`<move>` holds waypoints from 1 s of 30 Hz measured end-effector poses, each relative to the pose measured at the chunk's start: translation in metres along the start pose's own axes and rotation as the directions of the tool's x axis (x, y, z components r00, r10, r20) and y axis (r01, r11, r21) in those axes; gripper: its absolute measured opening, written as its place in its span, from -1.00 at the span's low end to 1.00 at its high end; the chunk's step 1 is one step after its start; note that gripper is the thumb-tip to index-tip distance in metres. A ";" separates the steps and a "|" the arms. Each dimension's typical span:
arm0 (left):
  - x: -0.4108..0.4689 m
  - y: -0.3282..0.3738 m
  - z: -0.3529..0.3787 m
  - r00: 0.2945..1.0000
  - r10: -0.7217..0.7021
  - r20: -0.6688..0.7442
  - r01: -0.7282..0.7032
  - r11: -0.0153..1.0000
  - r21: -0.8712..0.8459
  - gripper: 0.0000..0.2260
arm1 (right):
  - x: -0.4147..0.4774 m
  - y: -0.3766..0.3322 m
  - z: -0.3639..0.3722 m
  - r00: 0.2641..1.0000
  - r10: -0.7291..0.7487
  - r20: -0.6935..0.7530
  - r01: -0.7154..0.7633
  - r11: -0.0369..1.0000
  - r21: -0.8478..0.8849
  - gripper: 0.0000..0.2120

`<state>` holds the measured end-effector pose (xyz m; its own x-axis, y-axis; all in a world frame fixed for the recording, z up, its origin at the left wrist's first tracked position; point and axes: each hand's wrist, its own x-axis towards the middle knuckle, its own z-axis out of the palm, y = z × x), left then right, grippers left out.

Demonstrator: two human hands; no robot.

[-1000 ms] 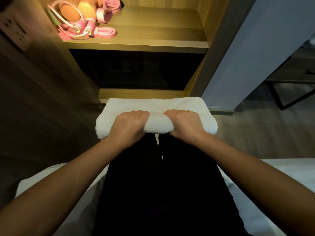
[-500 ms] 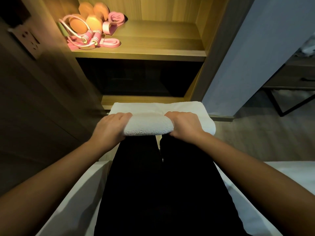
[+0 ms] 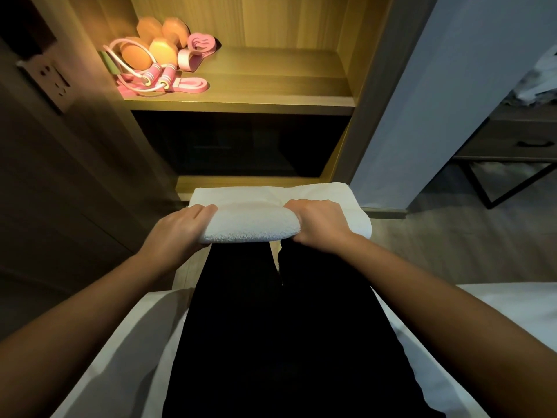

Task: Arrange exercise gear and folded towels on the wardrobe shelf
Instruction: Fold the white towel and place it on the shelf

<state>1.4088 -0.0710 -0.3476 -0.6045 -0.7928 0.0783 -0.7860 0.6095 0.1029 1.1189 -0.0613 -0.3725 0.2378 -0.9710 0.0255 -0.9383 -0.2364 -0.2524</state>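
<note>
On the person's knees, head view: a white towel (image 3: 253, 226) lies across both legs (image 3: 271, 327). Its near edge is turned over into a thick roll, and the flat remainder extends away toward the wardrobe. The left hand (image 3: 177, 233) grips the left end of the roll with its fingers curled over the top. The right hand (image 3: 319, 226) grips the right end likewise. Neither hand is spread.

Handling, as judged: terry cloth, soft, light and not fragile, with little risk of slipping. It would likely sag and unroll if held at one end only. The best hold is one hand at each end, or a palm beneath the bundle for the lift.

Surroundings, placed from the towel:
- The lit wardrobe shelf (image 3: 271, 82) is above and beyond.
- The dumbbells (image 3: 156, 46), jump rope (image 3: 156, 76) and pink band (image 3: 193, 86) are clustered up and to the left.
- A dark lower compartment (image 3: 241, 143) is directly beyond; its contents cannot be made out.
- The white bed (image 3: 497, 312) is behind, toward the camera.

Obstruction: none seen between towel and shelf. The shelf's front lip and the gear cluster are the only points to be cleared.
</note>
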 end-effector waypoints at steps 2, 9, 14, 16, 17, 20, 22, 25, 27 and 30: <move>-0.004 -0.001 0.000 0.999 0.029 -0.021 -0.029 1.000 -0.012 -0.45 | -0.001 0.000 0.000 1.000 -0.005 -0.002 0.005 1.000 -0.009 -0.72; 0.006 0.000 0.001 1.000 -0.006 -0.005 0.006 1.000 0.025 -0.43 | -0.002 -0.002 -0.007 1.000 -0.001 0.018 0.000 1.000 0.021 -0.73; 0.035 0.040 0.017 1.000 -0.003 0.018 0.003 1.000 -0.025 -0.39 | -0.006 -0.008 -0.008 1.000 -0.002 0.026 0.002 1.000 -0.020 -0.77; 0.049 0.060 0.025 1.000 -0.002 -0.003 0.002 1.000 -0.002 -0.49 | -0.006 -0.010 -0.007 0.999 0.010 0.031 -0.009 0.999 -0.045 -0.76; 0.055 0.066 0.026 1.000 -0.010 -0.002 0.010 1.000 0.027 -0.56 | -0.006 -0.010 -0.008 0.999 0.019 0.035 -0.017 0.999 -0.048 -0.76; 0.063 0.065 0.021 0.998 -0.046 0.042 0.042 0.994 0.096 -0.67 | -0.006 -0.007 -0.011 0.998 0.029 0.047 -0.028 0.999 -0.023 -0.75; 0.065 0.062 0.019 0.998 -0.041 0.057 0.035 0.994 0.102 -0.67 | -0.005 -0.009 -0.010 0.999 0.025 0.044 -0.023 0.999 -0.035 -0.75; 0.066 0.056 0.017 0.998 -0.020 0.065 0.015 0.997 0.074 -0.66 | -0.006 -0.010 -0.008 0.999 0.012 0.032 -0.010 0.998 -0.063 -0.66; 0.068 0.051 0.013 0.995 -0.022 0.093 0.018 0.999 0.037 -0.63 | -0.016 0.000 -0.010 1.000 0.018 0.023 -0.016 0.996 -0.093 -0.55; 0.073 0.048 0.010 0.995 -0.009 0.102 0.006 1.000 0.027 -0.60 | -0.032 0.024 -0.015 0.996 0.086 -0.021 -0.088 0.985 -0.150 -0.63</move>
<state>1.3260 -0.0994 -0.3466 -0.6075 -0.7940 -0.0246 -0.7930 0.6044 0.0765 1.0852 -0.0369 -0.3649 0.1513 -0.9882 0.0239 -0.9825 -0.1530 -0.1060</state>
